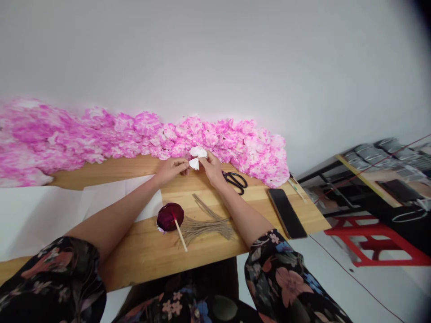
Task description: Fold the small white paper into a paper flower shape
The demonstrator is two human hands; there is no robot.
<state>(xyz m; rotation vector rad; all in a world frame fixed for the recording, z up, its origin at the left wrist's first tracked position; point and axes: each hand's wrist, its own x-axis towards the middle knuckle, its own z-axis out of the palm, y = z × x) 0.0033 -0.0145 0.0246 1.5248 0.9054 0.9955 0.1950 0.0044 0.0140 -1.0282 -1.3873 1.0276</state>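
Both my hands meet over the far middle of the wooden table point(208, 251). My left hand point(172, 168) and my right hand point(212, 168) pinch a small white crumpled paper flower point(197, 156) between their fingertips, just in front of a long heap of pink-and-white paper flowers point(141, 134) that runs along the wall. Nearer to me lie a bundle of brown twine pieces point(208, 224) and a small bowl of dark red dye point(170, 216) with a wooden stick point(181, 235) resting in it.
Black scissors point(235, 181) lie right of my right hand. A dark phone point(287, 212) rests near the table's right edge. White paper sheets point(50, 215) cover the table's left part. A red stool point(373, 244) and a metal rack point(380, 179) stand to the right.
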